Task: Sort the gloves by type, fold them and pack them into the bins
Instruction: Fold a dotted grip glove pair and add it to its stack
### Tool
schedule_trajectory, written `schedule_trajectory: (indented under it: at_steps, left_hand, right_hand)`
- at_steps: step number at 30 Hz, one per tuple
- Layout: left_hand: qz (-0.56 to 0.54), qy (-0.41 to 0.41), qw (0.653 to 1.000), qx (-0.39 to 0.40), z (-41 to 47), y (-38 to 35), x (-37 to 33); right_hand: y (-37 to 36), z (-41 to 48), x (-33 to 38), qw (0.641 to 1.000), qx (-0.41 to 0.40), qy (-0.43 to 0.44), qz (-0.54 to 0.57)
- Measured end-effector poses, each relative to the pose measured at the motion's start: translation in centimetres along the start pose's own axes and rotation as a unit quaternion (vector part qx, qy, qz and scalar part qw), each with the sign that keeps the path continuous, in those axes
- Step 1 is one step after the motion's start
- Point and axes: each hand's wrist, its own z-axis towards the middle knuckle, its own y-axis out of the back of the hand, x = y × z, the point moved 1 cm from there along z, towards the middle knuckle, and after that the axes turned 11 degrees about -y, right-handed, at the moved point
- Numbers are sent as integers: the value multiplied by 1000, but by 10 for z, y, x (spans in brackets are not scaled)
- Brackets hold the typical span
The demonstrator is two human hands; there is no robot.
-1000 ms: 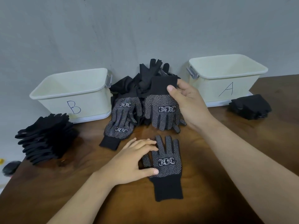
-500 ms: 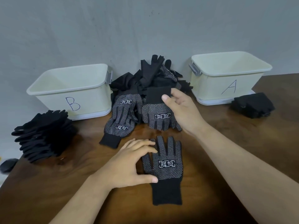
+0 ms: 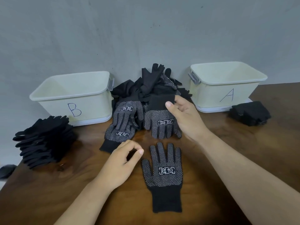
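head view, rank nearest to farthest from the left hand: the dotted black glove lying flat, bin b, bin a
1. Black knit glove with white dots, lying flat just right of the left hand.
2. Cream plastic bin marked B, back left.
3. Cream plastic bin marked A, back right.

This looks like a plain sorting and packing bench: a dark wooden table (image 3: 243, 151) set against a bare grey wall (image 3: 146, 38). Beyond the left hand (image 3: 120, 164) stands a cream bin lettered B (image 3: 73, 109), beyond the right hand (image 3: 186, 117) a bin lettered A (image 3: 227, 98), with stacked black gloves (image 3: 43, 140) beside each.
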Motion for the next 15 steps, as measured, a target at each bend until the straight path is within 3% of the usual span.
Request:
schedule_trajectory:
  at_steps: [15]
  left_hand:
    - [-17,25,999,-43,1,3,4]
  right_hand:
    - [-5,-87,-43,999,36,-32,-13]
